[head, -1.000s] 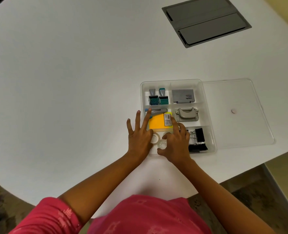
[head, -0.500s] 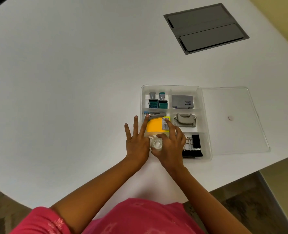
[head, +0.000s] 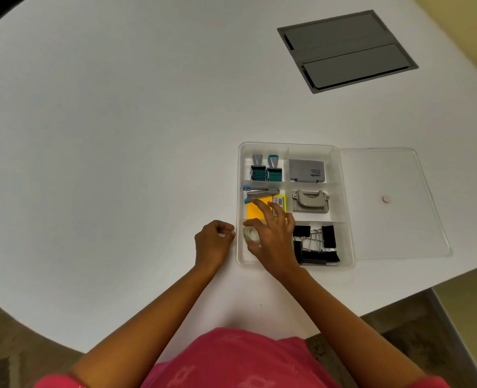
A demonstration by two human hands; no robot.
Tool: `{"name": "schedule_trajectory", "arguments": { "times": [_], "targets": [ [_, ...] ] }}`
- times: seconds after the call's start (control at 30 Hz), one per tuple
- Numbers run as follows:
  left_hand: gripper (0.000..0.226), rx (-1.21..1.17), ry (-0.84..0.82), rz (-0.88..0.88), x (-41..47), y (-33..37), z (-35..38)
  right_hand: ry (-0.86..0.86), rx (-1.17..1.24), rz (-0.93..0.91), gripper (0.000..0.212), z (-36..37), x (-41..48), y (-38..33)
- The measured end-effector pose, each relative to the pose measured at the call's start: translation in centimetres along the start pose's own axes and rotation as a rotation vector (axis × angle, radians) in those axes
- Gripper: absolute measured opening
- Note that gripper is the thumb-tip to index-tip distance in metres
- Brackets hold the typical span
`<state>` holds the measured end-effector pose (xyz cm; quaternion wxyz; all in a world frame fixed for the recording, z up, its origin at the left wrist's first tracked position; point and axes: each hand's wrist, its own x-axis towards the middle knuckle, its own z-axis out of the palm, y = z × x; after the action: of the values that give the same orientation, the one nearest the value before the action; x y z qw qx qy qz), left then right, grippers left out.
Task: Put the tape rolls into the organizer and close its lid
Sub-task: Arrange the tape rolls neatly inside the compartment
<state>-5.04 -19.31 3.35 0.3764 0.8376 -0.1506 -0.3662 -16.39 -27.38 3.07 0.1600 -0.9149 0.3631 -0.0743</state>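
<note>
The clear organizer [head: 287, 144] sits on the white table near its front right edge. Its clear lid [head: 394, 219] lies flat and open on the right side. A clear tape roll [head: 250, 235] is in the near-left compartment. My right hand [head: 272, 242] reaches into that compartment, with thumb and index finger pinching the roll and the other fingers spread over the yellow sticky notes [head: 255, 212]. Whether a second roll lies under it is hidden. My left hand [head: 214, 240] rests curled on the table just left of the organizer, holding nothing.
Other compartments hold two stamps [head: 265, 171], a grey staple box [head: 306, 170], a stapler [head: 259, 191], a hole punch [head: 310, 202] and black binder clips [head: 317, 246]. A grey cable hatch [head: 346, 50] is set into the table at the far right.
My left hand has pulled back out of the organizer onto the table and curled shut. My right hand stays on the tape in the near-left compartment.
</note>
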Motion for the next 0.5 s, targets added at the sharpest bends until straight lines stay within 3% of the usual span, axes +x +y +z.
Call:
{"name": "schedule_trajectory", "arguments": {
  "times": [0.2,0.33,0.5],
  "targets": [
    [0.006,-0.126,-0.045,-0.071,-0.1,0.2,0.3,0.034,-0.045,0.084,0.03,-0.6,-0.1,-0.5],
    [0.01,-0.115,-0.062,-0.071,-0.1,0.1,0.3,0.117,-0.137,0.309,0.021,-1.0,-1.3,-0.8],
    [0.015,-0.106,-0.064,-0.068,-0.1,0.1,0.2,-0.004,-0.145,0.489,0.029,-0.5,-1.6,-0.7]
  ]
}}
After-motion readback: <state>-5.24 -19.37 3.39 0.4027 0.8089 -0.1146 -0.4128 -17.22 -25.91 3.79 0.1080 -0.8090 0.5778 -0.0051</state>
